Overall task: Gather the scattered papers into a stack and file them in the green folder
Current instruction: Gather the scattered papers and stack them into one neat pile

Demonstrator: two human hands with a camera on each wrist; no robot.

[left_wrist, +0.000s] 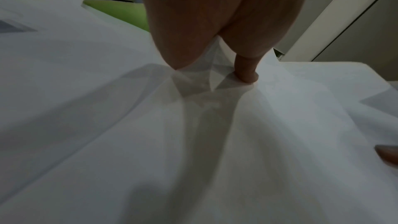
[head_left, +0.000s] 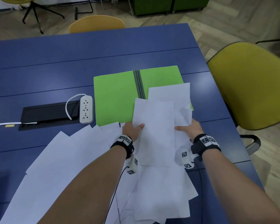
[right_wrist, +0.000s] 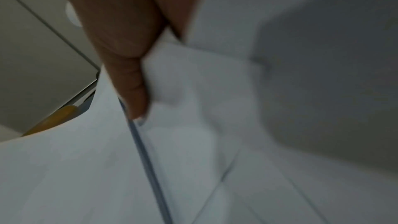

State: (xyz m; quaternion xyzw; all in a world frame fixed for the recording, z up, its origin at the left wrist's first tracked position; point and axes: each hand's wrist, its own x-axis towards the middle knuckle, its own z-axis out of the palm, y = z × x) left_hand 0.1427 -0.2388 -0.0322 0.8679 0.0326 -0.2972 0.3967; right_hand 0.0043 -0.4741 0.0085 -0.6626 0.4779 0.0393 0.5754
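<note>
Both hands are raised above the blue table [head_left: 71,62], holding an uneven bundle of white papers [head_left: 155,126] between them. The left hand [head_left: 132,129] pinches the bundle's left edge, thumb on top. The right hand [head_left: 190,128] clamps the right edge, where the sheets are crumpled. In the left wrist view the thumb [left_wrist: 246,71] presses a crease into the top sheet. The right wrist view shows the right thumb [right_wrist: 133,91] pressed against folded paper.

The green folder [head_left: 115,97] lies open and flat beyond the hands, spine running near to far. The bundle's far sheets hang over its right half. More loose sheets [head_left: 55,159] fan out on the table to the near left and under the forearms, not yet gathered.

The step in hand looks like squaring up the bundle. To do it well, loosen both grips a little so the sheets can slide, stand the bundle on one edge and tap it on the table, then turn it and tap a second edge. The crumpled right side should be flattened first, or it will probably keep the edges from lining up. The sheets at near left still need collecting before filing.

A white power strip [head_left: 86,109] sits just left of the folder.
</note>
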